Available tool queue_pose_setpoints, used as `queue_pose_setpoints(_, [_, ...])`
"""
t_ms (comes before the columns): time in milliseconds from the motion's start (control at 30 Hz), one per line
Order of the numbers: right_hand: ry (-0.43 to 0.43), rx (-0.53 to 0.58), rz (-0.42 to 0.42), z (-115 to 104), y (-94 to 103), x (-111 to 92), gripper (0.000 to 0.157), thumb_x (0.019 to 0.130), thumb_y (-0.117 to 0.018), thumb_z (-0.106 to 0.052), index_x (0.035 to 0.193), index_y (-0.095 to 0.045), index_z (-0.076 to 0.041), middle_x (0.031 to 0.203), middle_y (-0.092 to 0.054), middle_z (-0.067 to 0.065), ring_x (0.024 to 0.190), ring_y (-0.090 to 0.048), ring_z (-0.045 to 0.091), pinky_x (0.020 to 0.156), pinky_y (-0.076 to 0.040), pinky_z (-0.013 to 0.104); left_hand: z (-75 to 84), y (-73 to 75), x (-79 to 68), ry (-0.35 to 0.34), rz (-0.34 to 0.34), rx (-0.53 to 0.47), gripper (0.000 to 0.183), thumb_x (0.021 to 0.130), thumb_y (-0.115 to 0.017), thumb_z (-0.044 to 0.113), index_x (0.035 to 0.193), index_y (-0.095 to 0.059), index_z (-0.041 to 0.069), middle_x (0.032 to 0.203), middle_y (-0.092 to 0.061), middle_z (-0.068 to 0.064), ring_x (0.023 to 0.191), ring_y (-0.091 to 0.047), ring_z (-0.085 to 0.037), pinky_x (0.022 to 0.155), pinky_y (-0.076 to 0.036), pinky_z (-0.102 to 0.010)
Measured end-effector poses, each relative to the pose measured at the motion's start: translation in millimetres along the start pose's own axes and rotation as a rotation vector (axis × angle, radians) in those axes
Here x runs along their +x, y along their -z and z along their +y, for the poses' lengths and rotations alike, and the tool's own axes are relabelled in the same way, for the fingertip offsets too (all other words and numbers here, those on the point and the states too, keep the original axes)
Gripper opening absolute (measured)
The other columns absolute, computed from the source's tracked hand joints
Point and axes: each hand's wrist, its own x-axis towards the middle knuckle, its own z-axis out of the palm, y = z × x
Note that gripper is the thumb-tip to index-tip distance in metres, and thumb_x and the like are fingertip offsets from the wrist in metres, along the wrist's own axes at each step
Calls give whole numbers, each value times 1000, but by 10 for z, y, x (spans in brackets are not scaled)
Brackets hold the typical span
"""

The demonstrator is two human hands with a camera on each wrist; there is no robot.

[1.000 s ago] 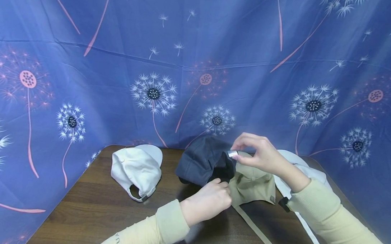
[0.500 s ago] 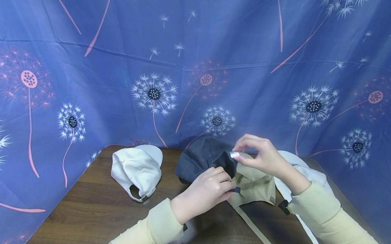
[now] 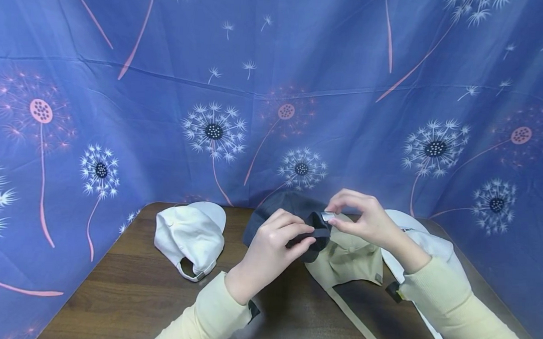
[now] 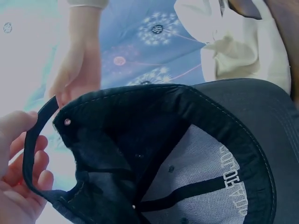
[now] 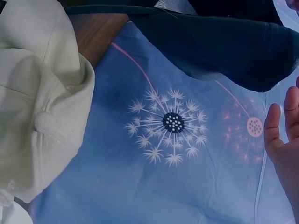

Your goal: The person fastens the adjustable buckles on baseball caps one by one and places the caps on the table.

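A dark navy cap (image 3: 295,202) is held up with its back opening toward me. My left hand (image 3: 268,249) pinches the loose end of its back strap (image 4: 30,149) between thumb and fingers; in the left wrist view this strap bends into a curve. Between thumb and index finger, my right hand (image 3: 361,217) pinches the silver buckle (image 3: 327,216) on the other side of the opening. The left wrist view looks into the cap, showing mesh lining (image 4: 187,163) and pale lettering. Strap end and buckle are close together in the head view. Part of the crown is hidden behind my left hand.
A khaki cap (image 3: 351,257) lies just behind and right of the navy one, its long strap (image 3: 353,317) trailing forward. Farther right is a white cap (image 3: 435,242), partly behind my right arm. Another white cap (image 3: 190,236) sits left on the wooden table (image 3: 128,294). A blue dandelion-print cloth (image 3: 257,54) hangs behind.
My left hand has risen from below the cap's opening, bringing the strap end up toward the buckle. The right hand has shifted slightly right, still pinching the buckle.
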Motion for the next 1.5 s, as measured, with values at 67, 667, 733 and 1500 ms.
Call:
queue_pose_setpoints(67, [-5, 11, 2, -35, 4, 9, 29, 60, -71, 11, 85, -63, -3, 82, -60, 6, 70, -54, 12, 67, -44, 18, -7, 7, 5, 41, 24, -23, 14, 76, -70, 16, 88, -69, 10, 85, -63, 2, 81, -52, -9, 72, -43, -14])
queue_pose_setpoints(667, [-159, 93, -12, -40, -13, -69, 26, 66, -68, 13, 86, -63, -3, 85, -60, 8, 72, -53, 14, 66, -44, 17, -25, -111, -43, 253, 179, -76, 19, 76, -71, 20, 92, -70, 11, 86, -65, 2, 83, -55, -8, 69, -45, -14])
queue_pose_setpoints(733, [-163, 103, -10, -41, -20, -74, 26, 67, -67, 13, 87, -62, -2, 85, -60, 8, 73, -53, 14, 66, -45, 17, -27, -124, -45, 252, 190, -80, 19, 75, -71, 19, 92, -70, 10, 85, -65, 2, 83, -55, -8, 70, -45, -15])
queue_pose_setpoints(1500, [-185, 176, -2, -8, -44, -96, 26, 68, -65, 15, 88, -62, -2, 86, -59, 9, 74, -52, 11, 65, -46, 18, -40, -199, -27, 243, 135, -81, 15, 75, -71, 18, 88, -71, 11, 82, -65, 4, 79, -54, -8, 66, -43, -13])
